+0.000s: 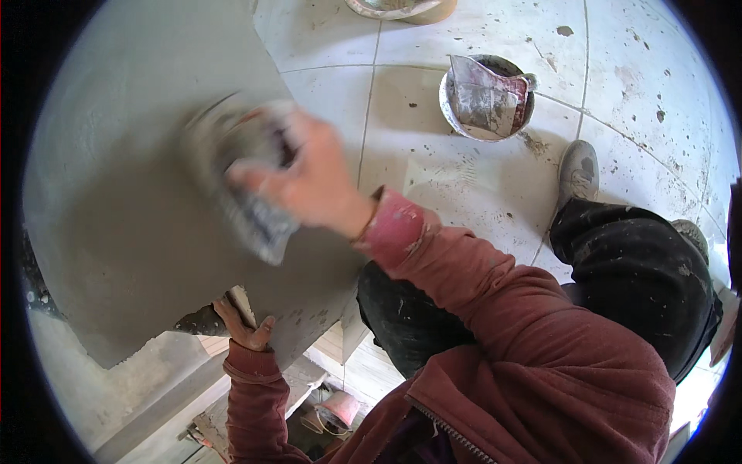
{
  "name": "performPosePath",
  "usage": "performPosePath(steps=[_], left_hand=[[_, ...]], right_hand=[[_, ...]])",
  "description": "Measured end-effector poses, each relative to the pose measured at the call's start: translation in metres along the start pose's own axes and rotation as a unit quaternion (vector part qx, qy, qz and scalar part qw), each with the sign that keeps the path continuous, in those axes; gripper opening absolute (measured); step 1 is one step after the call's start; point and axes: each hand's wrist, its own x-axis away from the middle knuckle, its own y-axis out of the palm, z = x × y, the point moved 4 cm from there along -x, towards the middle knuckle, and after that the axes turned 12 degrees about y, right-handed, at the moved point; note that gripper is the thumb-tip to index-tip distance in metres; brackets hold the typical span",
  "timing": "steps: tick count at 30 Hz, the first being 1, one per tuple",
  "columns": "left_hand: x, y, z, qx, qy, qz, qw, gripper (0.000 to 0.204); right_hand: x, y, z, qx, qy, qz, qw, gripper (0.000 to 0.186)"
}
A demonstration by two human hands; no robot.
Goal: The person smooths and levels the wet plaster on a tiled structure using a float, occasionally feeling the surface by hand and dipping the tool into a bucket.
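Observation:
My right hand (pixel 309 178) is closed round a plastering trowel (pixel 267 228), which is smeared by motion and coated with pale residue. The trowel is against or just over a broad surface of smooth grey plaster (pixel 116 201) on the left; I cannot tell whether it touches. Lower down, my left hand (pixel 246 325) grips a pale edge (pixel 241 304) at a gap in the plastered surface, its thumb on the right and fingers on the left. Part of those fingers is hidden. Both sleeves are reddish, and the right cuff is splashed with plaster.
A round bucket (pixel 447 116) holding a stained scoop-like piece (pixel 488 97) stands on the spattered tile floor (pixel 464 182). Part of another basin (pixel 402 9) shows at the top. My legs (pixel 626 251) are at the right. A pink bucket (pixel 340 406) sits low, near a board (pixel 212 421).

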Motion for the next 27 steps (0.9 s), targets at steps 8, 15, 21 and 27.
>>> performPosePath(steps=[8, 15, 21, 27], left_hand=[[0.005, -0.007, -0.004, -0.108, 0.069, -0.007, 0.992, 0.11], [0.015, -0.01, -0.015, -0.091, 0.038, -0.02, 0.995, 0.107], [0.0, -0.006, 0.001, -0.124, 0.071, -0.011, 0.99, 0.112], [-0.002, 0.0, 0.0, -0.055, 0.033, 0.004, 0.998, 0.11]], right_hand=[[0.008, -0.025, 0.058, -0.103, 0.098, 0.075, 0.987, 0.039], [-0.012, 0.01, -0.022, 0.051, -0.054, 0.028, 0.997, 0.044], [0.012, -0.012, 0.04, -0.18, 0.048, 0.035, 0.982, 0.038], [-0.039, -0.018, 0.014, -0.038, 0.029, 0.126, 0.991, 0.04]])
